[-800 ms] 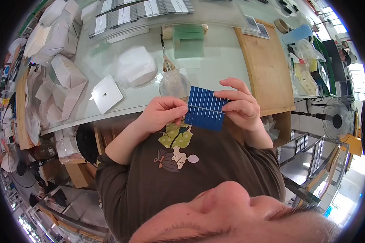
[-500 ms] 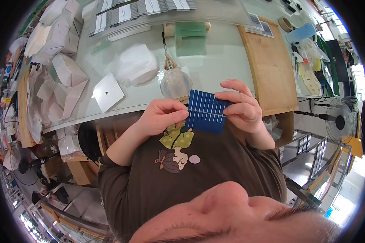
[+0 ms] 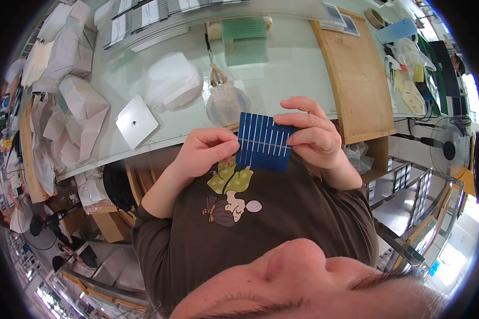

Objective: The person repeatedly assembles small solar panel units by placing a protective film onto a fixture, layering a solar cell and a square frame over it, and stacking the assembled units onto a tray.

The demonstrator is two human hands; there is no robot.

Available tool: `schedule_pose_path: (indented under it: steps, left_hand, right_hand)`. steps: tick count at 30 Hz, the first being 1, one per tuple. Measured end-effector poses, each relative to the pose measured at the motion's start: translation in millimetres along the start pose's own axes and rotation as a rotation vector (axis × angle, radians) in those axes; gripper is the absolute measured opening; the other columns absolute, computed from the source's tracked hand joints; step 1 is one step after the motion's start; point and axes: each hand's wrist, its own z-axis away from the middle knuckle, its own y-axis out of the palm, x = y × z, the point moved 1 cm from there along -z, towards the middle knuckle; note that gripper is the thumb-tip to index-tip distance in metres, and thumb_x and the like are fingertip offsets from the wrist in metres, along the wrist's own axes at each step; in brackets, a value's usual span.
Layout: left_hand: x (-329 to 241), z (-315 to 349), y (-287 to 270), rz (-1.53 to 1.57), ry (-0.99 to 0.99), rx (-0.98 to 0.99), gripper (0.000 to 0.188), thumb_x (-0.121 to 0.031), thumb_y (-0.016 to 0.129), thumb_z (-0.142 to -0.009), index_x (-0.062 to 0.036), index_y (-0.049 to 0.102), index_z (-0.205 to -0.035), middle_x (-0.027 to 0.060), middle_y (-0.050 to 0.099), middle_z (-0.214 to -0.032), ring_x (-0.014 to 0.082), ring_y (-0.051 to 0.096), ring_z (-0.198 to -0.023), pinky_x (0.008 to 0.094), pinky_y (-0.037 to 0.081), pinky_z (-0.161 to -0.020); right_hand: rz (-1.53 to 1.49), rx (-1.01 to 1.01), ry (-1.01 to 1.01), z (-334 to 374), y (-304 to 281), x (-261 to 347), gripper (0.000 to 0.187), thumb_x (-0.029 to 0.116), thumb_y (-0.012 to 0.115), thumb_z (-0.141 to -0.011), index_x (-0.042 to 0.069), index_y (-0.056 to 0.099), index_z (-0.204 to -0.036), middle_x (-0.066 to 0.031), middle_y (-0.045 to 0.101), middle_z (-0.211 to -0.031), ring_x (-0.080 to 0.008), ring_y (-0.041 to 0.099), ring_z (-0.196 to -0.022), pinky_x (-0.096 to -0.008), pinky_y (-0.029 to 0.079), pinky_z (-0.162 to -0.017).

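Observation:
In front of my chest, just off the table's front edge, I hold a small blue solar panel (image 3: 265, 158) with thin white lines across it. It is slightly tilted, and its striped face shows in the head view. My left hand (image 3: 203, 151) pinches the panel's left edge between thumb and fingers. At the upper right edge, the fingers of my right hand (image 3: 318, 137) grip it, with the index finger raised off it. A tool wrapped in bubble wrap (image 3: 222, 98) with a dark cord rests on the table beyond the panel.
A white square plate (image 3: 135, 133) with a small hole lies left on the table, beside a stack of white sheets (image 3: 173, 80). Farther back stands a green block (image 3: 245, 45). To the right lies a wooden board (image 3: 351, 80); a fan (image 3: 448, 148) stands past it.
The whole view has shifted a little, so the table and panel appear slightly farther left. Both hands keep the same hold on the solar panel.

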Motion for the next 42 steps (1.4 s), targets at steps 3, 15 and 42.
schedule_pose_path:
  steps: [3, 15, 42]
  left_hand:
    - [-0.3, -1.9, 0.4, 0.043, -0.005, -0.002, 0.012, -0.008, 0.06, -0.092, 0.0011, 0.066, -0.095, 0.0013, 0.063, -0.082, 0.006, 0.055, -0.07, 0.0211, 0.046, -0.063]
    - [13.7, 10.3, -30.7, -0.8, 0.488, -0.454, 0.013, -0.002, 0.069, -0.08, -0.0019, 0.066, -0.093, 0.0069, 0.064, -0.091, 0.0143, 0.059, -0.078, 0.0258, 0.046, -0.065]
    - [39.0, 3.5, -48.8, -1.329, 0.822, -0.443, 0.027, -0.001, 0.075, -0.067, -0.0054, 0.066, -0.092, 0.0065, 0.064, -0.095, 0.0244, 0.062, -0.079, 0.0334, 0.051, -0.068]
  right_hand:
    - [-0.007, 0.002, 0.015, 0.6, 1.9, -4.0, 0.027, -0.009, 0.067, -0.06, 0.003, 0.057, -0.082, -0.0194, 0.065, -0.109, -0.044, 0.053, -0.112, -0.0516, 0.042, -0.092]
    - [-0.085, -0.275, 0.506, 4.4, 7.5, -34.2, 0.026, -0.015, 0.063, -0.072, 0.002, 0.061, -0.092, -0.0072, 0.063, -0.087, -0.0222, 0.054, -0.097, -0.0328, 0.043, -0.084]
    - [-0.449, -0.145, 1.001, -30.1, 89.6, -111.1, 0.02, 0.007, 0.073, -0.079, -0.001, 0.067, -0.096, 0.0015, 0.063, -0.082, -0.0023, 0.047, -0.067, -0.0196, 0.043, -0.061]
